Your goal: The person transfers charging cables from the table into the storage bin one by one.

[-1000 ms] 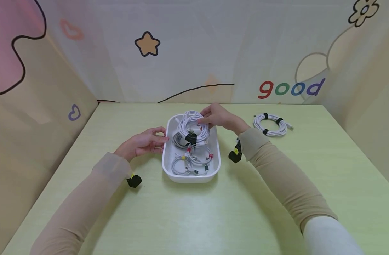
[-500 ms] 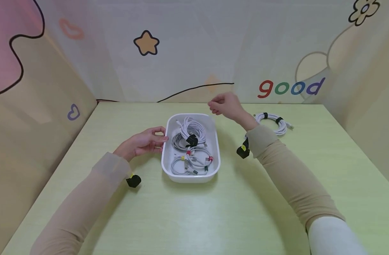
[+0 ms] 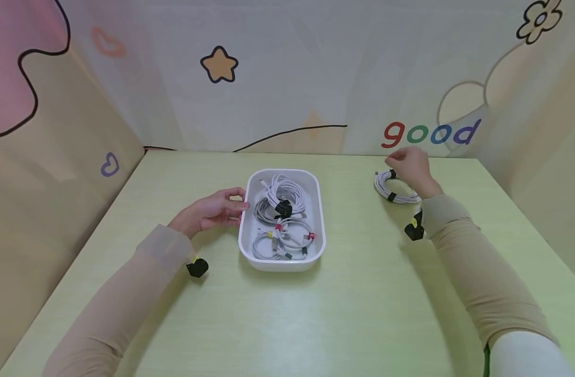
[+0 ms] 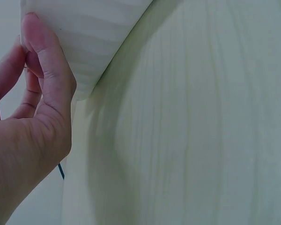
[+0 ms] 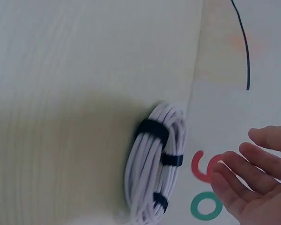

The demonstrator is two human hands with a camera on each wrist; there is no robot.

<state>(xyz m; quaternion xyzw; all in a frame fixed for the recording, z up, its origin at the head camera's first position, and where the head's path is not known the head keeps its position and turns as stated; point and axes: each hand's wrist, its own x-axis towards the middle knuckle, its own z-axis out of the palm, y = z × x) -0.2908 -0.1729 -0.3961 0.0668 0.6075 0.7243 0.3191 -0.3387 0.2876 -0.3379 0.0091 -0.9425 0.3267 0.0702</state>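
A white plastic bin (image 3: 287, 266) stands near the middle of the table. Inside lie a large white coiled cable (image 3: 292, 189) with a black strap, a grey coil (image 3: 262, 211) partly under it, and smaller coils (image 3: 265, 255) with red and yellow ties. My left hand (image 3: 216, 210) holds the bin's left rim, thumb at the edge; its fingers are partly hidden. Over at the right, my right hand (image 3: 413, 168) hovers above another white coiled cable (image 3: 383, 189) bound with black straps. In the right wrist view its loosely bent fingers (image 5: 229, 187) are apart from that cable.
The pale green wooden table (image 3: 287, 324) ends at a printed curtain (image 3: 287, 78) along the back. Side curtains (image 3: 66, 178) border it as well. Each wrist carries a small black device (image 3: 198, 267).
My right hand has let go of the large white coil, which now lies in the bin, and has moved right to above the other coiled cable. My left hand stays put.
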